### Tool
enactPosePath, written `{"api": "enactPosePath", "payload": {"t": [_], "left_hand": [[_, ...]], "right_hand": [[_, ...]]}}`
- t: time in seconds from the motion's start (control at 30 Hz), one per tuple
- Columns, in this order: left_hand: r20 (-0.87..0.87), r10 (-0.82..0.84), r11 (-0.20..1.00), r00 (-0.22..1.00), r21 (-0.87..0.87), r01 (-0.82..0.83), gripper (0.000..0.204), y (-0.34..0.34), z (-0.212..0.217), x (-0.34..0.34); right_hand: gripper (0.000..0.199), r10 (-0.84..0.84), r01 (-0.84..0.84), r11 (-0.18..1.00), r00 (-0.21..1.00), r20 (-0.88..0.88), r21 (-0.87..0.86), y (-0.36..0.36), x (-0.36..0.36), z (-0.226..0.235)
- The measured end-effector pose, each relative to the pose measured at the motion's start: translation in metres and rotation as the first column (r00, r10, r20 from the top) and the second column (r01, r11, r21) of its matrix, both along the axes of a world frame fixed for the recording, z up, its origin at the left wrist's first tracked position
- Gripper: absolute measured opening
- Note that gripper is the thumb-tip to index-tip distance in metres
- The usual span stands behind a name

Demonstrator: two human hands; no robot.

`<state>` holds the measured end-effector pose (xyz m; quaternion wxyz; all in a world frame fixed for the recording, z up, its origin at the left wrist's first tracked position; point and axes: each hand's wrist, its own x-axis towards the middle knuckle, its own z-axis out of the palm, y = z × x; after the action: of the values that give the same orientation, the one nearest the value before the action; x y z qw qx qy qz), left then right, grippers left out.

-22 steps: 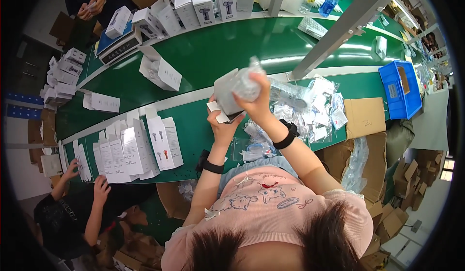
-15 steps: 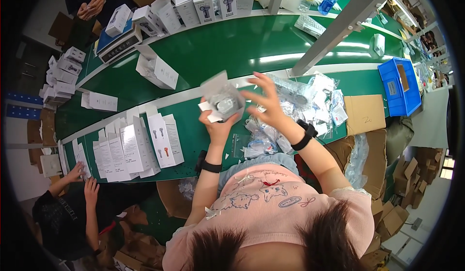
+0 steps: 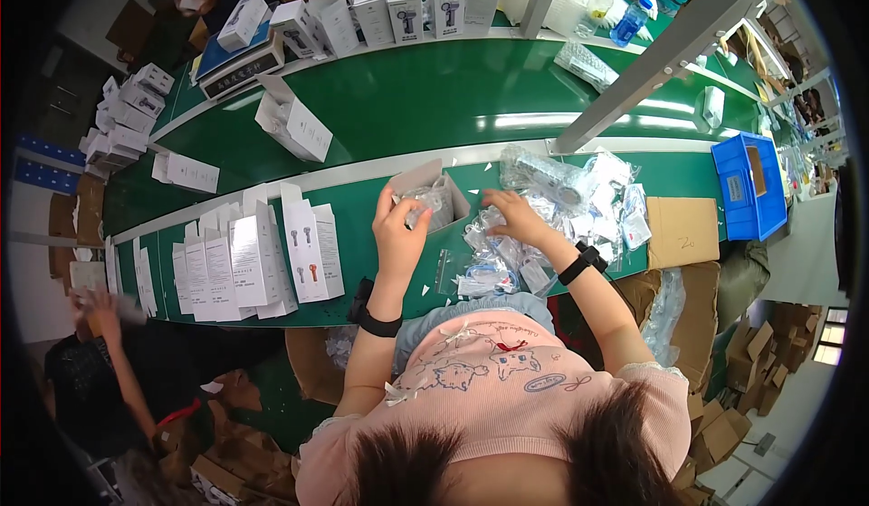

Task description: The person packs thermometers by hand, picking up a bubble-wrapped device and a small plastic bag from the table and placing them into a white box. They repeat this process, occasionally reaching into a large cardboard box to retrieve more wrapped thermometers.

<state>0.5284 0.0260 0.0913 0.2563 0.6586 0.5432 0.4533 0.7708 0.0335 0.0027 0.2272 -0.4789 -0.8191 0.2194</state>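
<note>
My left hand [image 3: 401,227] grips the near left side of an open white carton [image 3: 457,200], its fingers curled at the opening. A clear plastic-wrapped item [image 3: 433,205] shows inside the carton; its kind is hidden by the wrap. My right hand [image 3: 520,220] hovers over or touches the left edge of a heap of small clear bags [image 3: 552,225], fingers apart and bent down, with nothing visible in them. Some bags seem to hold white and blue cords. A bubble-wrapped item [image 3: 543,173] lies at the far side of the heap.
Open white cartons [image 3: 244,262] stand in a row at left. Another open carton [image 3: 299,128] sits on the green surface beyond the rail. A cardboard piece [image 3: 681,233] and a blue bin [image 3: 749,185] are at right. A metal post [image 3: 634,76] slants overhead. Co-workers are at left.
The carton has come down to the table with my left hand. My right hand has lowered from beside the carton to the bags. The co-worker's hands at lower left have moved away from the table.
</note>
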Motion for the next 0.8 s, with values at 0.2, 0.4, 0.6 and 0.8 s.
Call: {"api": "enactPosePath", "payload": {"t": [0.2, 0.4, 0.6, 0.8], "left_hand": [[0.022, 0.078, 0.99, 0.997, -0.12, -0.075, 0.013, 0.009, 0.01, -0.002], [0.123, 0.123, 0.989, 0.985, -0.094, -0.112, 0.012, 0.012, -0.003, -0.01], [0.069, 0.141, 0.96, 0.988, -0.253, -0.12, 0.015, 0.017, 0.002, -0.007], [0.166, 0.149, 0.953, 0.975, -0.285, -0.097, 0.014, 0.021, -0.008, -0.013]], "right_hand": [[0.03, 0.044, -0.045, 0.987, 0.999, -0.009, -0.154, -0.002, 0.001, 0.001], [0.019, -0.27, 0.135, 0.951, 0.801, -0.533, -0.279, -0.005, -0.003, 0.093], [0.015, 0.274, -0.082, 0.895, 0.876, -0.397, 0.438, 0.003, -0.046, 0.149], [0.016, 0.469, -0.481, 0.828, 0.876, 0.116, 0.289, 0.019, -0.082, 0.123]]}}
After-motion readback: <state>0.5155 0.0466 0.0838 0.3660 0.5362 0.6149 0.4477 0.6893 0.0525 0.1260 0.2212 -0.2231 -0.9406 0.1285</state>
